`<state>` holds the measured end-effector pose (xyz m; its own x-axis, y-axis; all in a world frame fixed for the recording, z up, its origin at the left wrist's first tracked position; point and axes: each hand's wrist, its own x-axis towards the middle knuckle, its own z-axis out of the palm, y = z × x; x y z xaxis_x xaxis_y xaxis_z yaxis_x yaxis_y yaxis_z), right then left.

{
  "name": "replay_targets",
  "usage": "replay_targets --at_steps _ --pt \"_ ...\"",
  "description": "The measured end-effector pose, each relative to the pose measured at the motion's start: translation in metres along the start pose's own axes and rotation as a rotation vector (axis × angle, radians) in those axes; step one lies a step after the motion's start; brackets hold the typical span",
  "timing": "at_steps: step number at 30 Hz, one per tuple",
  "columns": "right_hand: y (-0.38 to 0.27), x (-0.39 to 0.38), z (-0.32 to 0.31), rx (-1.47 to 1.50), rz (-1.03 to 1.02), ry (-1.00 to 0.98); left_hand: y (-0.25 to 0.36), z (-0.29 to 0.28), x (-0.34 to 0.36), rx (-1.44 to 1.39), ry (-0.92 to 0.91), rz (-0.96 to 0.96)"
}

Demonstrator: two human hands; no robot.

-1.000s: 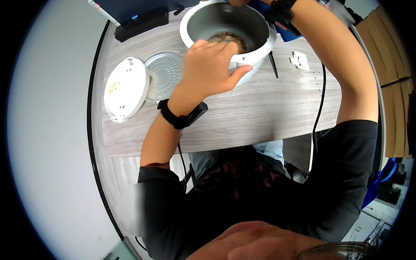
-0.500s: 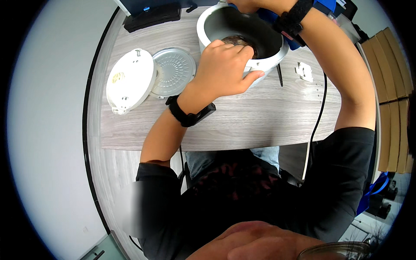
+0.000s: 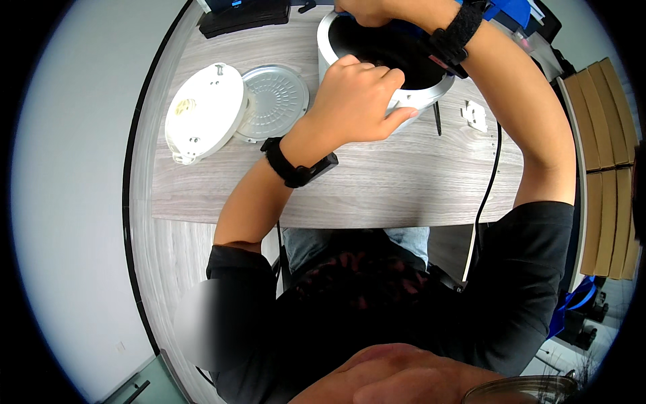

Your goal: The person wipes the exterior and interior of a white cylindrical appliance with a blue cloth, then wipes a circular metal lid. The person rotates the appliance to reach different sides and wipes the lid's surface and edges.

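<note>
A white rice cooker body [image 3: 326, 42] with a dark interior stands at the far middle of the table. My left hand [image 3: 360, 101] is closed over its near rim, fingers curled inward and thumb out along the front. Over the far rim, my right hand [image 3: 369, 11] is closed, its fingers partly hidden and cut off by the top edge. Left of the cooker lies a white oval lid [image 3: 202, 114], partly over a silver round inner lid [image 3: 279, 94] with a ridged pattern. The inside of the cooker is too dark to make out.
A small white plastic part [image 3: 475, 116] and a thin black stick [image 3: 438, 118] lie right of the cooker. A black cable [image 3: 494, 172] runs over the table's front edge. A black case [image 3: 245, 18] sits at the far left, and cardboard boxes [image 3: 599, 121] stand at the right.
The cooker's interior looks darker, and the brownish patch seen inside before no longer shows. The whole view has shifted slightly; both hands stay on the rim.
</note>
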<state>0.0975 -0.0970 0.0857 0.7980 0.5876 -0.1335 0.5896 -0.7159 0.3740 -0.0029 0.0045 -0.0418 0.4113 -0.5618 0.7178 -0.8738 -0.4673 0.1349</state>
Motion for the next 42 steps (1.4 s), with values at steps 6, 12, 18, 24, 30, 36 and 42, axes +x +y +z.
replay_targets --at_steps 6,12,18,24,30,36,42 --pt "-0.013 -0.013 -0.01 0.009 -0.197 0.038 0.0 0.002 0.001 0.009 0.019 0.007" --pt "-0.018 -0.017 -0.017 0.037 -0.285 0.004 0.0 0.001 -0.001 0.002 0.02 0.006" --pt "-0.022 -0.025 -0.025 0.072 -0.277 -0.041 -0.002 -0.008 -0.004 -0.12 0.03 0.053" --pt "-0.024 -0.032 -0.031 0.099 -0.286 -0.058 -0.014 -0.02 -0.018 -0.124 0.191 -0.024" --pt "-0.027 -0.048 -0.036 0.133 -0.288 -0.078 -0.018 -0.015 -0.035 -0.003 0.338 -0.198" --pt "-0.033 -0.075 -0.035 0.065 -0.39 -0.083 -0.024 -0.012 -0.035 -0.066 0.325 -0.205" --pt "-0.041 -0.11 -0.007 -0.064 -0.367 0.173 -0.023 -0.014 -0.032 -0.171 0.236 -0.215"
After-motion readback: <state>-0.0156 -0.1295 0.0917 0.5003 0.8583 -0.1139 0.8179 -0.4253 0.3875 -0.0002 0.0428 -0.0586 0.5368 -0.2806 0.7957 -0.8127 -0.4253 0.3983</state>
